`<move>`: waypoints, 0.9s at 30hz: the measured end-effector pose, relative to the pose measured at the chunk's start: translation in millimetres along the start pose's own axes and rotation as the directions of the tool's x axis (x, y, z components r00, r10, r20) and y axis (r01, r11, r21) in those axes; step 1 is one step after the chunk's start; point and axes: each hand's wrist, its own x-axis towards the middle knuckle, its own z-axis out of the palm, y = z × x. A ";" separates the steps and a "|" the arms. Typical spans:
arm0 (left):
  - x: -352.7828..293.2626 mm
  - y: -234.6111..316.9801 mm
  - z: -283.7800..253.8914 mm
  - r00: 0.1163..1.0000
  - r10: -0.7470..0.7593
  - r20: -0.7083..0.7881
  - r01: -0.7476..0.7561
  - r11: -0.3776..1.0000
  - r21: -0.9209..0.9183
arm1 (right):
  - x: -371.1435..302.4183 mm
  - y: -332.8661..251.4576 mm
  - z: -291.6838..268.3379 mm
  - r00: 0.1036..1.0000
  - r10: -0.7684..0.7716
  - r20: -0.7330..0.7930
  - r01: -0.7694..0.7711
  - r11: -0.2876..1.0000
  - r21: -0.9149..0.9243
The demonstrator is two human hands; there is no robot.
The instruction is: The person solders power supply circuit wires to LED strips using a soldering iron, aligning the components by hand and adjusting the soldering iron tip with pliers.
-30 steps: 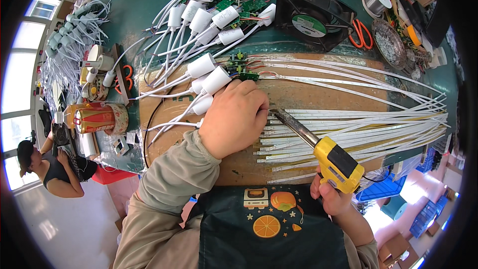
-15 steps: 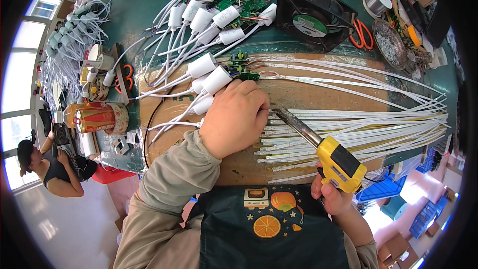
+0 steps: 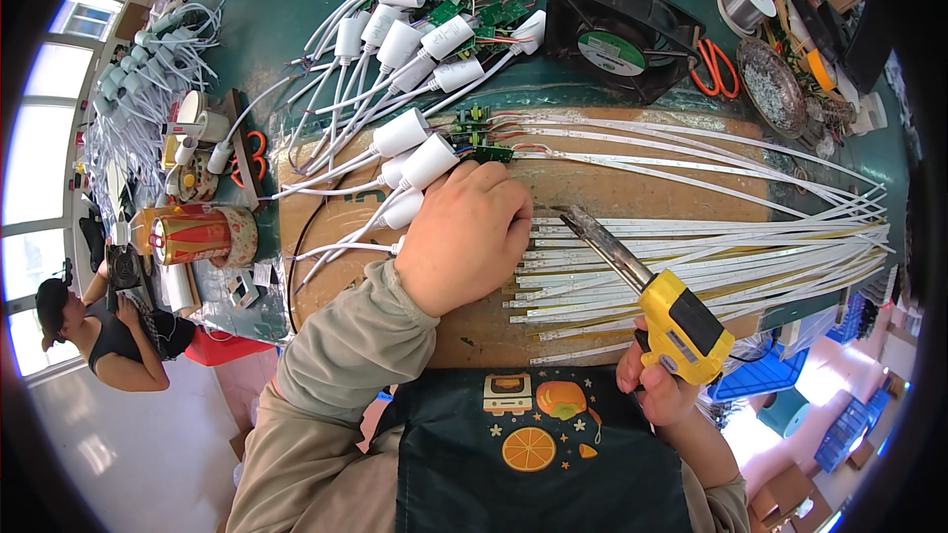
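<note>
My right hand (image 3: 660, 390) is closed round a yellow and black soldering gun (image 3: 688, 328). Its metal barrel points up and left, and the tip stands a little to the right of my left hand (image 3: 472, 227). That hand rests on the brown board, fingers pinched together; whatever they grip is hidden. Beside it lie white cylindrical lamp sockets (image 3: 431, 160) with white cables. Just above the knuckles are small green circuit boards (image 3: 491, 152), wired to long white LED strips (image 3: 642, 165). Many more LED strips (image 3: 691, 252) lie side by side to the right, under the gun.
A black fan (image 3: 627, 30) stands at the back, next to orange-handled scissors (image 3: 718, 69). A solder spool (image 3: 748, 2) and a metal dish (image 3: 773, 89) are at far right. More sockets (image 3: 400, 39) pile up behind; a red-gold can (image 3: 190, 237) and another person (image 3: 114, 331) are left.
The soldering gun has shifted slightly to the right, so its tip is farther from my left hand. My left hand has stayed almost in place.
</note>
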 end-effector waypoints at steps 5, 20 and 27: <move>0.2 1.4 -0.1 1.000 0.009 -0.005 -0.009 1.000 0.017 | -0.5 0.1 -1.2 1.000 -0.001 0.031 0.001 1.000 0.021; -50.7 29.9 -22.5 0.997 0.029 0.071 -0.027 0.999 -0.026 | 0.9 2.7 -6.1 0.999 -0.026 0.038 0.021 0.992 0.123; -38.1 20.1 -12.8 0.999 0.028 -0.036 -0.022 0.989 0.145 | 1.4 4.1 -8.2 0.998 -0.054 0.036 0.046 0.978 0.203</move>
